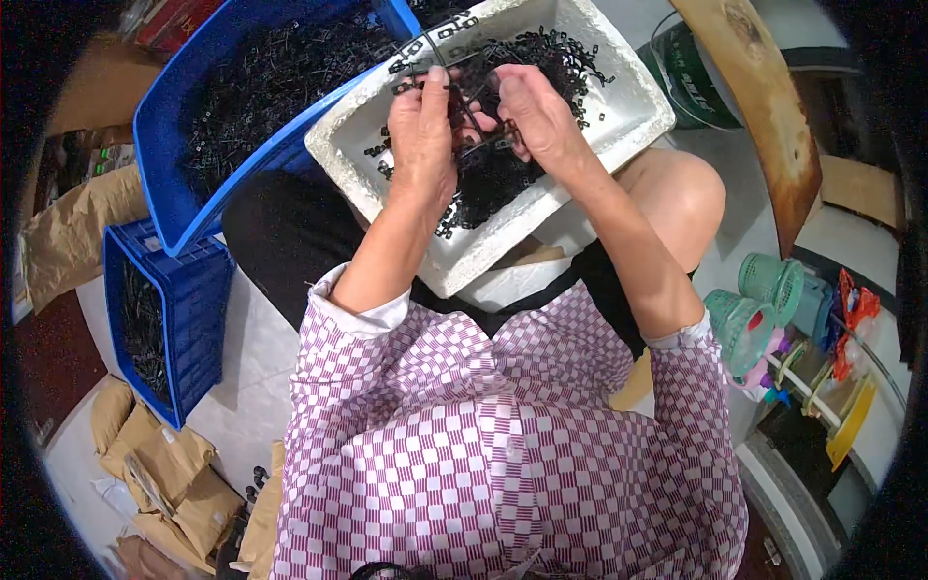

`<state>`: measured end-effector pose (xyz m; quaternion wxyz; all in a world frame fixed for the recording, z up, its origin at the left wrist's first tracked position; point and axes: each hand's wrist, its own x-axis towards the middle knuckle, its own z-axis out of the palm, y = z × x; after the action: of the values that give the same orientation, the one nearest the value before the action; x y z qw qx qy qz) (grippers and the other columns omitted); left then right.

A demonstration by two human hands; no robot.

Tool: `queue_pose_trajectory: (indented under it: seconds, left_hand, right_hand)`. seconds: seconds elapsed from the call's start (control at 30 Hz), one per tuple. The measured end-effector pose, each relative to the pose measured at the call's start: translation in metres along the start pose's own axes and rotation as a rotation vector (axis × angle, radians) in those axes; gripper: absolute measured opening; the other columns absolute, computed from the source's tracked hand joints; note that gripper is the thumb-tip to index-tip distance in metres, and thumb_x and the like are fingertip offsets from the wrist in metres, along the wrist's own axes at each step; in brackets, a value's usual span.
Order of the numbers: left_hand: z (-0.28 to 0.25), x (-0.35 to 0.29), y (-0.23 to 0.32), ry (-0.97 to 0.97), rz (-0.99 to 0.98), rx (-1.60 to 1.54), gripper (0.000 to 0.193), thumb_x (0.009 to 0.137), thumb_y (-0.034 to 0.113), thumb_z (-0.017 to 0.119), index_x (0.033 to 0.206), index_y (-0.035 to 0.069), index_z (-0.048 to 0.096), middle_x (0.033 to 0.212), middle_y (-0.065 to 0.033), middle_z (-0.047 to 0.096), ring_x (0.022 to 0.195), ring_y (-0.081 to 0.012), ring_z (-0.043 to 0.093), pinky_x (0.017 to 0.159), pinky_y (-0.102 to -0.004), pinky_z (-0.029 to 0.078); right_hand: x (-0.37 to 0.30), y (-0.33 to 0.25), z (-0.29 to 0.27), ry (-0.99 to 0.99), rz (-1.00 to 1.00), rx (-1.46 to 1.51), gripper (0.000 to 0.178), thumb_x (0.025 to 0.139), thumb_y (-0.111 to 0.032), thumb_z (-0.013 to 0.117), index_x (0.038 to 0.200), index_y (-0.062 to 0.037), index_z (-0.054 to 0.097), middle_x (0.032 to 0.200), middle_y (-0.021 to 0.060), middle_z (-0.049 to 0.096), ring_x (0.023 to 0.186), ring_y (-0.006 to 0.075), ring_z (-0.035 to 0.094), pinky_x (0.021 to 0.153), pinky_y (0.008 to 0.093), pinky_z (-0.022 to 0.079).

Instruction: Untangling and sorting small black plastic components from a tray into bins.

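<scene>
Above the foam box, the left hand has fingers clamped on a black plastic frame; the right hand curls its fingers beside it, grip unclear; black pieces lie inside the box. A blue bin stands left of it.

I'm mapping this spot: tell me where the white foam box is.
In the head view, the white foam box is upper centre, under the left hand and right hand, between the large blue bin on its left and the dark green bucket.

A head fisheye looks steeply down, near the fingers, its dark rim hardly readable.
</scene>
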<state>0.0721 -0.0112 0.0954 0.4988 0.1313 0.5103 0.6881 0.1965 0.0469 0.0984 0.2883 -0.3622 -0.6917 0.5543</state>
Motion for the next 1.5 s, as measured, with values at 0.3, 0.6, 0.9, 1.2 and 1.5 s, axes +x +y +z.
queue_pose_trajectory:
  seconds: [0.3, 0.6, 0.9, 1.2, 1.5]
  left_hand:
    - [0.006, -0.012, -0.004, -0.113, -0.193, -0.069, 0.031, 0.089, 0.034, 0.049, 0.094, 0.003, 0.053, 0.066, -0.0045, 0.057, 0.049, -0.0111, 0.054, 0.042, -0.0195, 0.039]
    - [0.005, -0.014, -0.01, -0.127, -0.228, -0.123, 0.029, 0.09, 0.034, 0.047, 0.089, 0.005, 0.052, 0.061, -0.0034, 0.054, 0.045, -0.0106, 0.05, 0.039, -0.0203, 0.037]
    - [0.004, -0.013, -0.003, -0.04, -0.195, -0.174, 0.027, 0.091, 0.031, 0.045, 0.081, 0.006, 0.049, 0.058, -0.003, 0.051, 0.043, -0.0095, 0.048, 0.037, -0.0197, 0.034]
    - [-0.004, -0.013, 0.001, -0.079, -0.103, -0.238, 0.027, 0.091, 0.031, 0.046, 0.082, 0.005, 0.047, 0.062, -0.0044, 0.049, 0.044, -0.0105, 0.044, 0.036, -0.0198, 0.032]
    - [-0.015, -0.001, 0.005, 0.048, -0.09, -0.214, 0.031, 0.091, 0.031, 0.045, 0.076, 0.004, 0.046, 0.06, -0.0051, 0.05, 0.044, -0.0108, 0.046, 0.036, -0.021, 0.031]
  right_hand:
    - [-0.011, 0.006, 0.014, 0.089, 0.172, 0.545, 0.028, 0.09, -0.033, 0.048, 0.085, -0.0052, 0.052, 0.065, -0.0023, 0.05, 0.053, 0.003, 0.042, 0.047, 0.0171, 0.035]
    - [-0.009, -0.007, 0.019, 0.213, 0.108, 0.367, 0.015, 0.09, -0.019, 0.05, 0.082, -0.0066, 0.053, 0.061, -0.0045, 0.044, 0.05, 0.0026, 0.037, 0.046, 0.0165, 0.032]
    - [0.002, 0.001, 0.021, 0.233, 0.163, 0.317, 0.016, 0.089, -0.019, 0.05, 0.079, -0.0065, 0.053, 0.057, -0.0056, 0.042, 0.049, 0.0026, 0.036, 0.043, 0.0179, 0.031]
    - [0.022, 0.029, -0.018, 0.278, 0.318, 0.854, 0.018, 0.088, -0.022, 0.051, 0.08, -0.0059, 0.051, 0.054, -0.005, 0.038, 0.045, 0.0053, 0.036, 0.041, 0.0187, 0.03]
    - [0.001, -0.005, 0.013, -0.169, 0.527, 0.652, 0.018, 0.089, -0.023, 0.05, 0.083, -0.0062, 0.052, 0.062, -0.0034, 0.046, 0.053, 0.0046, 0.042, 0.042, 0.0172, 0.03]
